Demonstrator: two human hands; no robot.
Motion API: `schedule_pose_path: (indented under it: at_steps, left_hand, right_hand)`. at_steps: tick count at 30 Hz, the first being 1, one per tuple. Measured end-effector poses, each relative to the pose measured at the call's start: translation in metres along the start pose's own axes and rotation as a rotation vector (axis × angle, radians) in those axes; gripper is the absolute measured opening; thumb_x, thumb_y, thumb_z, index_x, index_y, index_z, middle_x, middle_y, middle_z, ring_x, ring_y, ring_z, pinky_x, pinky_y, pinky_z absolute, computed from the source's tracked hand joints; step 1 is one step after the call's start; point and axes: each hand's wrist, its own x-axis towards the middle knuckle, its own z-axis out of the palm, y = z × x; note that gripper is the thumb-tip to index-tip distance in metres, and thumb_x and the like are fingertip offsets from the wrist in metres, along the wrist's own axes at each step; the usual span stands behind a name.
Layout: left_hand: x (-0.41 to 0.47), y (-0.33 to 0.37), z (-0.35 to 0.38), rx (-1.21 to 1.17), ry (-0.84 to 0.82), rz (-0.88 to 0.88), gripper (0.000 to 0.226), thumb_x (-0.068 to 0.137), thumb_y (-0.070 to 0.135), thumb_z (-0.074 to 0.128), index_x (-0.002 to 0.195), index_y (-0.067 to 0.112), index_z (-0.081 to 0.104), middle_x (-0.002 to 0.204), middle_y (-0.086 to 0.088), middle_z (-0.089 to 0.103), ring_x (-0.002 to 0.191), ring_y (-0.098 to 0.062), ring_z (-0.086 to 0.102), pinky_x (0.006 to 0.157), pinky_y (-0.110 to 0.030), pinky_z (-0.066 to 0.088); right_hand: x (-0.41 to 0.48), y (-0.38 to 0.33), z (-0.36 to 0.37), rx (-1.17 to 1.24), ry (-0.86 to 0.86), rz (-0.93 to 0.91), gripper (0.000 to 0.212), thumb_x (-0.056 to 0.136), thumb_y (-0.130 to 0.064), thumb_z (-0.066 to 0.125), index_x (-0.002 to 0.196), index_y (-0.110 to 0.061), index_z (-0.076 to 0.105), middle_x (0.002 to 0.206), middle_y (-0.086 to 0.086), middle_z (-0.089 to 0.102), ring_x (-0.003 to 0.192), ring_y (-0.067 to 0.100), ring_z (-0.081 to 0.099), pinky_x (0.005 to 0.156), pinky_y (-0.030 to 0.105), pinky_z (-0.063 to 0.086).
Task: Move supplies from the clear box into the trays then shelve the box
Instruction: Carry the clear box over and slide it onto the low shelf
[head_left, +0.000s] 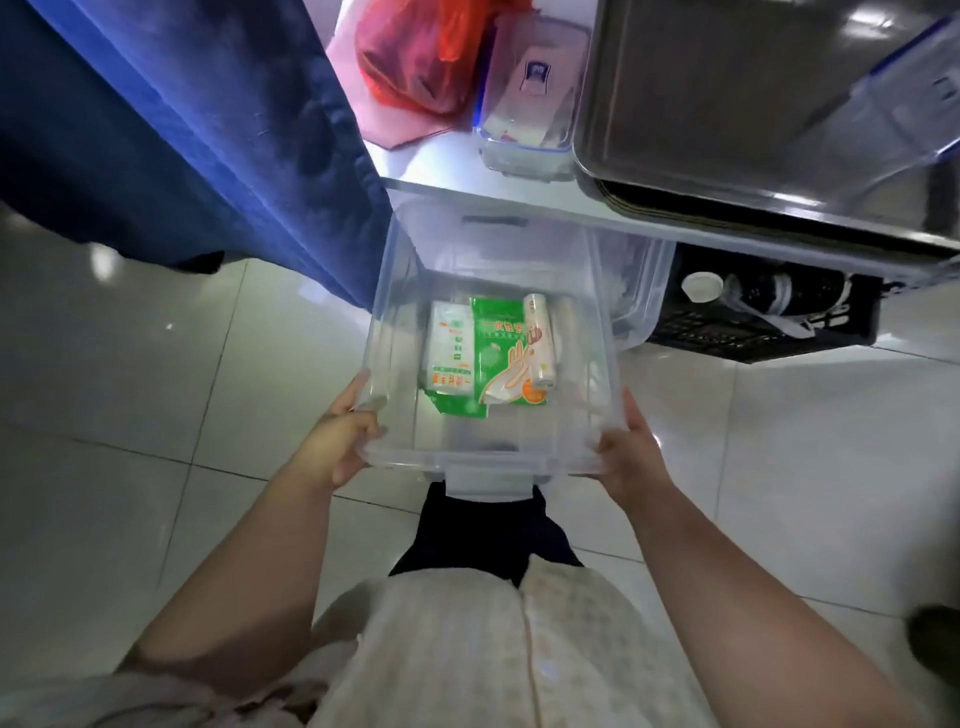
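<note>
the far end of the box (395, 312) runs under the table edge (571, 210), the print on the green pack (501, 353), white pack (451, 353) and roll (540, 338) lying in it is too blurred for me to read, and the steel tray (727, 104) is cut off at top right. i see a red bag (421, 57) and small tub (519, 130) beside the tray, a blue curtain (182, 130) at left, and a second bin (636, 291) and black crate (753, 327) under the table, just right of the box. the left hand (343, 436) and right hand (631, 447) each curl round a near corner of the box's rim, holding it over the floor tiles.
</note>
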Motion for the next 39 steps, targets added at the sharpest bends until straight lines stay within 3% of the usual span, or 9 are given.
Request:
schedule_pose_path:
  at_steps: [2, 5, 10, 13, 19, 22, 25, 30, 39]
  left_hand:
    - [0.015, 0.015, 0.004, -0.002, -0.04, 0.001, 0.08, 0.082, -0.009, 0.037, 0.139, 0.048, 0.04, 0.13, 0.005, 0.051, 0.086, -0.027, 0.053, 0.071, -0.051, 0.054]
    - [0.039, 0.037, 0.013, 0.007, -0.026, 0.007, 0.082, 0.081, -0.009, 0.034, 0.139, 0.047, 0.037, 0.126, 0.003, 0.051, 0.082, -0.026, 0.052, 0.059, -0.037, 0.057]
    - [0.077, 0.066, 0.024, 0.005, 0.026, 0.036, 0.083, 0.076, -0.011, 0.036, 0.138, 0.045, 0.041, 0.124, 0.003, 0.052, 0.091, -0.024, 0.06, 0.056, -0.033, 0.057]
    - [0.11, 0.086, 0.027, -0.073, 0.056, 0.091, 0.068, 0.075, -0.007, 0.04, 0.12, 0.041, 0.058, 0.113, 0.005, 0.061, 0.09, -0.021, 0.06, 0.057, -0.043, 0.056]
    - [0.176, 0.087, 0.009, -0.08, 0.058, 0.061, 0.06, 0.085, -0.001, 0.043, 0.134, 0.034, 0.05, 0.119, 0.007, 0.06, 0.093, -0.012, 0.057, 0.075, -0.04, 0.05]
    - [0.198, 0.085, 0.006, -0.132, -0.069, 0.04, 0.032, 0.094, 0.02, 0.045, 0.116, 0.036, 0.062, 0.109, 0.013, 0.062, 0.094, -0.008, 0.056, 0.064, -0.029, 0.052]
    - [0.222, 0.088, 0.003, -0.153, -0.189, 0.102, 0.031, 0.1, 0.023, 0.035, 0.112, 0.029, 0.063, 0.094, 0.011, 0.069, 0.087, -0.011, 0.066, 0.049, -0.02, 0.05]
    - [0.253, 0.099, 0.01, -0.039, -0.121, 0.191, 0.037, 0.102, 0.017, 0.032, 0.12, 0.03, 0.062, 0.095, 0.015, 0.071, 0.101, -0.008, 0.065, 0.088, -0.034, 0.051]
    - [0.255, 0.084, 0.016, -0.117, -0.056, 0.192, 0.036, 0.104, 0.016, 0.034, 0.132, 0.025, 0.055, 0.116, 0.006, 0.062, 0.113, -0.012, 0.06, 0.095, -0.038, 0.05]
  right_hand:
    - [0.014, -0.011, 0.008, 0.026, -0.014, -0.013, 0.095, 0.065, 0.02, 0.025, 0.134, -0.041, 0.047, 0.118, 0.012, 0.056, 0.093, 0.035, 0.05, 0.074, 0.072, 0.046]
    - [0.034, -0.019, 0.017, 0.03, -0.011, -0.068, 0.098, 0.06, 0.02, 0.026, 0.13, -0.044, 0.05, 0.131, 0.01, 0.055, 0.106, 0.039, 0.054, 0.079, 0.073, 0.042]
    - [0.069, -0.024, 0.051, 0.146, 0.29, -0.102, 0.092, 0.066, 0.022, 0.027, 0.125, -0.042, 0.057, 0.134, 0.002, 0.058, 0.076, 0.015, 0.052, 0.076, 0.038, 0.046]
    - [0.098, -0.024, 0.071, 0.185, 0.357, -0.124, 0.086, 0.071, 0.021, 0.029, 0.134, -0.032, 0.051, 0.129, -0.004, 0.061, 0.079, 0.017, 0.052, 0.071, 0.032, 0.045]
    - [0.144, 0.017, 0.086, 0.16, 0.364, -0.107, 0.086, 0.067, 0.017, 0.035, 0.131, -0.037, 0.054, 0.128, 0.003, 0.061, 0.103, 0.028, 0.062, 0.094, 0.058, 0.048]
    - [0.176, 0.032, 0.082, 0.215, 0.411, -0.057, 0.079, 0.067, 0.016, 0.041, 0.123, -0.035, 0.061, 0.122, 0.008, 0.064, 0.101, 0.033, 0.063, 0.087, 0.054, 0.053]
    - [0.211, 0.034, 0.08, 0.117, 0.472, -0.056, 0.071, 0.07, 0.012, 0.048, 0.121, -0.035, 0.061, 0.119, 0.005, 0.065, 0.084, 0.023, 0.065, 0.071, 0.033, 0.055]
    - [0.269, 0.009, 0.086, 0.187, 0.484, -0.094, 0.079, 0.065, 0.016, 0.039, 0.133, -0.022, 0.052, 0.133, 0.006, 0.055, 0.111, 0.03, 0.052, 0.084, 0.035, 0.046]
    - [0.293, -0.024, 0.081, 0.12, 0.378, -0.154, 0.079, 0.065, 0.018, 0.034, 0.122, -0.031, 0.058, 0.133, 0.001, 0.056, 0.112, 0.026, 0.051, 0.082, 0.033, 0.042]
